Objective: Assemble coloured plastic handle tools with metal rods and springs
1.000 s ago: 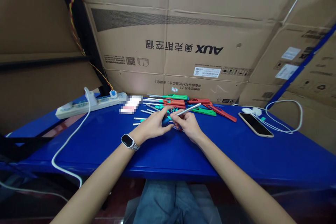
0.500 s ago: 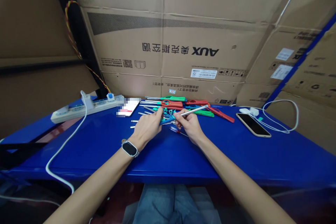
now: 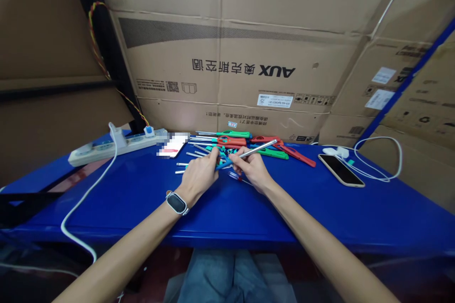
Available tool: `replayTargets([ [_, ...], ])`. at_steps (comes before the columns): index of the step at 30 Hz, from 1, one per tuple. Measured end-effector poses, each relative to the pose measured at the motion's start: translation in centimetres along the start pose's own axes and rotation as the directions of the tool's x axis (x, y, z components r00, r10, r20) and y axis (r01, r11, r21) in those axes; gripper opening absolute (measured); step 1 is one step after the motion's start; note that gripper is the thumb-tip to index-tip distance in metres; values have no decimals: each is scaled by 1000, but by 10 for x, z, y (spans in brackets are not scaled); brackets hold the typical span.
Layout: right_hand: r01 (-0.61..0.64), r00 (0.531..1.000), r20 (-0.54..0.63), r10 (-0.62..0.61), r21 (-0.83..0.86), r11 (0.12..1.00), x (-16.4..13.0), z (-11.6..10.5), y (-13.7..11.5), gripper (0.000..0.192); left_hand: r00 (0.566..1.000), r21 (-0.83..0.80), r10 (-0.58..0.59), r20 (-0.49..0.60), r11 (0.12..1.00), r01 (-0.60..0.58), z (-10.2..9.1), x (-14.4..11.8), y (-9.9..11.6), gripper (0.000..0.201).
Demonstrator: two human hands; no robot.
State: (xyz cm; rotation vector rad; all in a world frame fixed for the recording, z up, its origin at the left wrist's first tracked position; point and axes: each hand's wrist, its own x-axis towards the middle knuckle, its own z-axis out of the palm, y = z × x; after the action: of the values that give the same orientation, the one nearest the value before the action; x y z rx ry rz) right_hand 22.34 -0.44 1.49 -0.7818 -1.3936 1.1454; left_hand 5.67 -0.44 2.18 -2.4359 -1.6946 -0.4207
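at the middle of the frame, a person wearing a watch (image 3: 177,203) on the left wrist is holding a blue lighter (image 3: 259,148) in both hands over a blue table (image 3: 295,213). the left hand (image 3: 199,173) is closing its fingers around the blue end, their far tips lying out of sight, while the right hand (image 3: 250,168) is pinching the lighter narrowly between thumb and fingers, near where its metal tube is starting; the tube is pointing toward the upper right. below the right hand, a screwdriver (image 3: 234,176) is lying on the table, its clear handle showing. just behind the hands, red lighters (image 3: 298,155) and green lighters (image 3: 232,134) are lying in a loose pile, and several metal tubes (image 3: 181,164) are sticking out leftward beside the left hand. at right, a phone (image 3: 341,170) is lying near a looping white cable (image 3: 401,151). at left, a power strip (image 3: 80,156) is resting on the table, a white cord (image 3: 88,191) trailing from it toward the lower edge. across the top, cardboard (image 3: 170,66) is standing as a backdrop, bearing upside-down lettering.
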Motion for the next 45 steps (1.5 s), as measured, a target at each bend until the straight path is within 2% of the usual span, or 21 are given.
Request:
replayTargets([
  [5,-30,996,-85,30,5,1000,-1,3,4,45,998,-25,27,-54,999,-29,1,4,-2,23],
  [9,7,978,-210,13,97,995,6,-10,-2,43,985,-69,78,-156,994,-90,-1,4,-6,37],
  [11,27,957,-289,26,179,983,9,-19,-5,43,981,-65,121,-150,989,-132,-3,4,-10,38],
  [13,36,950,-310,38,228,973,10,-24,-7,43,981,-35,161,-108,986,-166,-3,3,-10,41],
  [15,18,961,-274,39,203,979,8,-21,-4,42,980,-3,190,-50,982,-191,-1,3,-8,46],
  [19,-40,992,-121,32,-70,997,0,0,12,40,979,19,202,28,979,-203,4,3,2,45],
  [22,-27,998,-58,17,-164,986,-2,11,22,36,973,41,225,56,973,-228,5,3,5,44],
  [25,41,998,-45,-52,-218,975,0,5,24,32,955,11,296,21,955,-296,2,0,1,42],
  [27,53,996,-51,-71,-292,955,2,-6,20,29,938,-46,338,-69,939,-342,-3,0,-3,40],
  [29,42,997,-36,-63,-428,903,5,-19,12,26,928,-95,320,-191,935,-342,-10,3,-8,38],
  [31,74,996,10,-83,-582,810,9,-31,4,24,920,-130,249,-302,945,-299,-18,9,-15,33],
  [34,103,994,61,-87,-746,658,19,-47,-6,32,907,-105,223,-356,956,-276,-26,27,-27,17],
  [37,153,988,122,-96,-853,499,34,-61,-10,35,935,38,284,-215,959,-282,-24,49,-41,33],
  [39,192,981,161,-106,-883,429,48,-71,-10,37,948,85,290,-131,956,-281,-19,64,-48,37],
  [42,189,982,170,-84,-920,345,72,-82,-9,39,974,93,225,-30,971,-221,-9,87,-55,29],
  [45,240,971,229,-74,-928,285,95,-91,-4,34,980,70,199,4,978,-199,2,106,-60,25],
])
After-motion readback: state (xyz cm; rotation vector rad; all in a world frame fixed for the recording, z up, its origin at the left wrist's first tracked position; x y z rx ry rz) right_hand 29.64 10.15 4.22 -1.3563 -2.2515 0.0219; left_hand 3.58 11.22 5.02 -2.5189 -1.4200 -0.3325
